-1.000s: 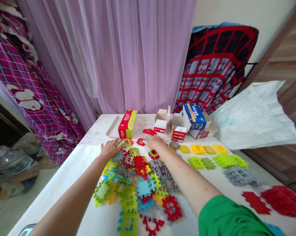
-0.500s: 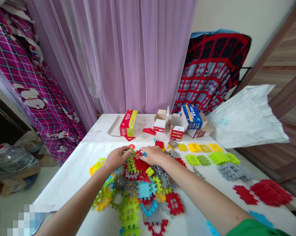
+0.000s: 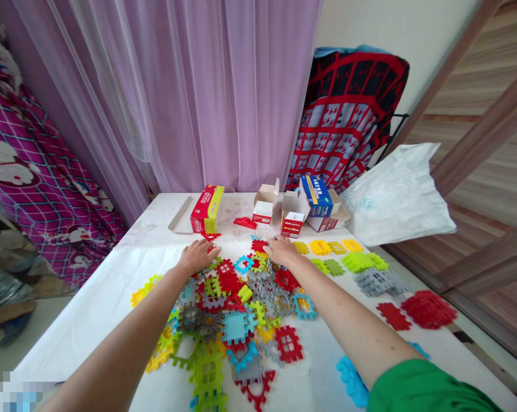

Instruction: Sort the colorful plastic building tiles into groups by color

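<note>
A loose pile of interlocking plastic building pieces [image 3: 235, 327] in blue, red, green, grey and yellow spreads over the white table. At its far left edge lies my left hand [image 3: 198, 255], palm down with fingers spread over a few pieces. My right hand [image 3: 281, 250] reaches to the far right edge of the pile, its fingers stretched beside a red piece [image 3: 259, 245] and above grey ones. Their tips are partly hidden. Between the hands is a blue frame-shaped piece [image 3: 243, 264].
Sorted stacks line the right: yellow [image 3: 319, 247], green [image 3: 364, 261], grey [image 3: 379, 281], red [image 3: 429, 309] and blue [image 3: 351, 380]. Small cartons stand behind, including a red-and-yellow box [image 3: 207, 209] and a blue box [image 3: 316, 194]. A white bag [image 3: 395, 197] sits at the back right.
My hands came together over the pile, then moved apart to its far edges. Some pieces have shifted; a blue frame now shows between the hands. The view has turned slightly right.
</note>
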A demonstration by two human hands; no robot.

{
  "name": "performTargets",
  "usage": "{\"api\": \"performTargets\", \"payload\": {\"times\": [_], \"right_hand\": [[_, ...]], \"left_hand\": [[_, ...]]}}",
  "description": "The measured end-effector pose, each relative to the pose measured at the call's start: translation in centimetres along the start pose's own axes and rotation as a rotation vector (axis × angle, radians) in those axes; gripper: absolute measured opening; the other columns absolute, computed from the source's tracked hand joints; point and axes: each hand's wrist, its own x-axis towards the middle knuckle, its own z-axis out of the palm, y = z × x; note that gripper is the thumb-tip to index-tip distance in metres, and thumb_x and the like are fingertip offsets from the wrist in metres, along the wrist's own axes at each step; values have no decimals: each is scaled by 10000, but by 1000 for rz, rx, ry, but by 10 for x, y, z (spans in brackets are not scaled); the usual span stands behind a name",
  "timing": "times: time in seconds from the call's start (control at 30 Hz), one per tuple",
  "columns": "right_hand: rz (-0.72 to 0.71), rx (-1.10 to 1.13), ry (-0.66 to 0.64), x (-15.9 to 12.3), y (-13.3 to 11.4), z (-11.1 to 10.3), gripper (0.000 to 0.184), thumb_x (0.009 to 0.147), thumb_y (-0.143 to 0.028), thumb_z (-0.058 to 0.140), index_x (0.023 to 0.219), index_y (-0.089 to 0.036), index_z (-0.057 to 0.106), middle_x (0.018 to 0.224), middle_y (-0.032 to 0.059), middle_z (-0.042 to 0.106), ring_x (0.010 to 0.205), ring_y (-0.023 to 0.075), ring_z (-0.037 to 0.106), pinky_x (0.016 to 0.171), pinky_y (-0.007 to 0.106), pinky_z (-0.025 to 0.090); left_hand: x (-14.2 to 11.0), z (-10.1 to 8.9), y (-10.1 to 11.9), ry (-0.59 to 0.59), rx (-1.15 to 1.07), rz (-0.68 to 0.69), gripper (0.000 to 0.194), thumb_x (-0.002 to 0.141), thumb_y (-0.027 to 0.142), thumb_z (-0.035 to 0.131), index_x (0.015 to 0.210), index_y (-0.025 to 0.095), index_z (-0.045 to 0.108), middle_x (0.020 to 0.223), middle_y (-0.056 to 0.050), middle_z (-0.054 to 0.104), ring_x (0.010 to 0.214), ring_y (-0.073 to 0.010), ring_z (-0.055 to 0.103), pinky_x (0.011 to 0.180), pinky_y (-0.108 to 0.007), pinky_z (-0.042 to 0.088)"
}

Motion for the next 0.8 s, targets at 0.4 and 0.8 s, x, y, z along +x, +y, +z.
{"api": "performTargets", "payload": {"times": [0.4,0.8], "right_hand": [[-291,170,18,-33,-36,-7,396,942,-392,368,1269,-261,549,1321,59,571,1194,217,519,971,338,404],[25,244,-4,-82,-43,-3,516,934,-470,290,1387,-270,434,1380,92,510,1257,272,466,976,471,403]], "left_hand": [[-75,-30,-22,65,12,26,479,896,485,333,1180,255,643,1270,-55,648,1203,-235,559,1032,-375,389],[-156,24,-20,294,-59,-157,543,903,482,315,1281,175,555,1337,-109,579,1282,-252,482,1085,-401,355]]}}
